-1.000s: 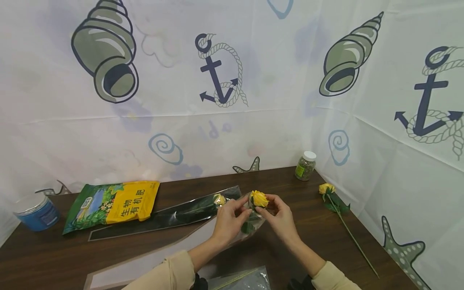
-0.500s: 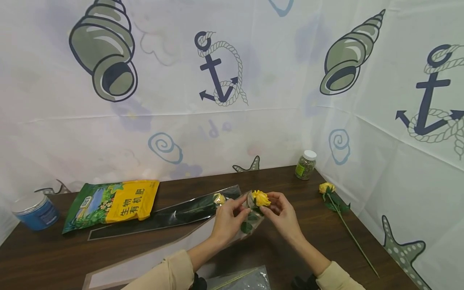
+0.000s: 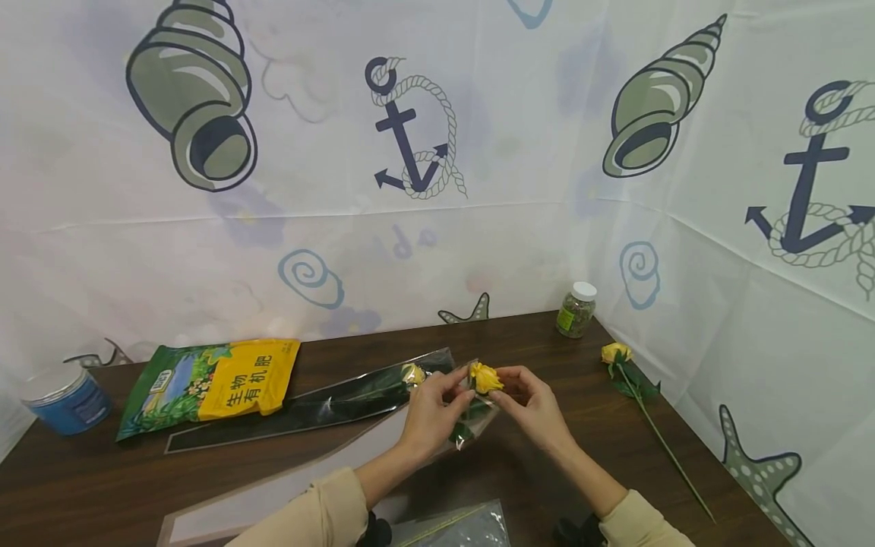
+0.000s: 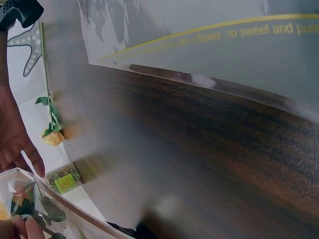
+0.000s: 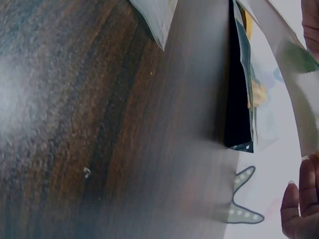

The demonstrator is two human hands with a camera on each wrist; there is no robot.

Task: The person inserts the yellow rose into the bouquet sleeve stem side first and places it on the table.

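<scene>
A yellow rose (image 3: pixel 486 377) pokes out of the mouth of a clear sleeve (image 3: pixel 478 414) with a white panel and tan border. My left hand (image 3: pixel 432 406) pinches the sleeve beside the bloom, thumb in front. From the other side, my right hand (image 3: pixel 535 403) holds the bloom's edge between thumb and fingertips. Green leaves (image 4: pixel 52 209) show through the plastic in the left wrist view. In the right wrist view the right hand's fingers (image 5: pixel 306 189) are bent at the sleeve's rim, the bloom mostly out of frame.
Behind lies a black sleeve (image 3: pixel 328 406) with another rose (image 3: pixel 413 374). A loose yellow rose (image 3: pixel 617 353) lies right. A fertilizer bag (image 3: pixel 212 380), blue tub (image 3: pixel 68 399) and small jar (image 3: pixel 576 310) stand toward the back. Another clear sleeve (image 3: pixel 454 528) lies at the front.
The yellow bloom shifts slightly right, then back left, and now tips more toward the front. The sleeve's mouth turns a little with it. Both hands stay at the bloom.
</scene>
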